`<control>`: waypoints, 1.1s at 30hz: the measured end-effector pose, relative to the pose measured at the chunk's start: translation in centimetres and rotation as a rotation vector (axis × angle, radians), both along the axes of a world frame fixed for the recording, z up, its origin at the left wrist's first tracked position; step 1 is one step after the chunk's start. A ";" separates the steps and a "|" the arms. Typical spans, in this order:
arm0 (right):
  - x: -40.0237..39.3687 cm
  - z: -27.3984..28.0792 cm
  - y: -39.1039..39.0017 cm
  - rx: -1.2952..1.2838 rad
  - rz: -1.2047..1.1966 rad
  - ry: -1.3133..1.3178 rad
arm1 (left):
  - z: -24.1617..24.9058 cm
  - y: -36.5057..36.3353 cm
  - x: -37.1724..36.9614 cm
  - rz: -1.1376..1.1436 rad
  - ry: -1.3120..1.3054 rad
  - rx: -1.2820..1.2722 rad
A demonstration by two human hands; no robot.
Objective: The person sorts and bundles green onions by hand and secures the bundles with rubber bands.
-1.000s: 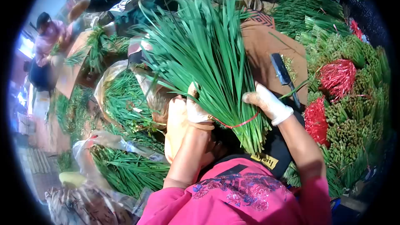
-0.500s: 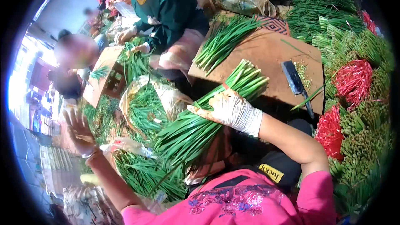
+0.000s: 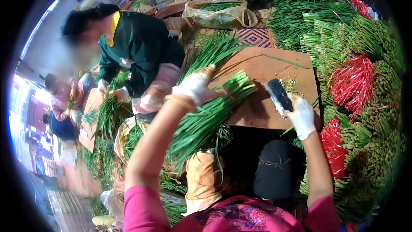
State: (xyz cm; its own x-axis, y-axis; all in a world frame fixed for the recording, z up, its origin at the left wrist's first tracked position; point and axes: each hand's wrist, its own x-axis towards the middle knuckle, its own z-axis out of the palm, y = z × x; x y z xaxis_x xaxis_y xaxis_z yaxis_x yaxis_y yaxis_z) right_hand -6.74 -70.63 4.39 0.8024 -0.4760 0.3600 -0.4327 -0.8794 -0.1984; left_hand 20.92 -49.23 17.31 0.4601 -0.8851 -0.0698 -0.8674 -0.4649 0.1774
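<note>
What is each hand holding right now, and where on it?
Left hand presses the chive bundle near its tied stem end; right hand grips the cleaver by its handle.

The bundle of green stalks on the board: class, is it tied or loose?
Tied. A red band circles the bundle of green stalks near its cut ends, which lie on the wooden board. The left hand rests on it.

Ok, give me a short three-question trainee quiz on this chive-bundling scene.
1. True or false: the left hand presses the tied chive bundle onto the wooden board.
2. Which does the right hand grip? A) the cleaver B) a plastic bag C) red ties
3. Fill in: the band around the bundle is ____ in colour.

Key: 1 true; 2 A; 3 red.
</note>
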 end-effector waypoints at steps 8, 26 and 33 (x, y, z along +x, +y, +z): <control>-1.9 -3.1 -3.4 0.188 -0.243 0.401 | -7.7 -8.9 -4.2 0.180 -0.112 0.455; 0.0 2.5 2.6 0.292 -0.097 -0.109 | -6.8 -13.0 -6.6 0.019 0.303 0.548; -1.8 4.1 6.1 0.275 0.004 0.021 | -6.8 -12.5 -7.1 0.064 0.277 0.507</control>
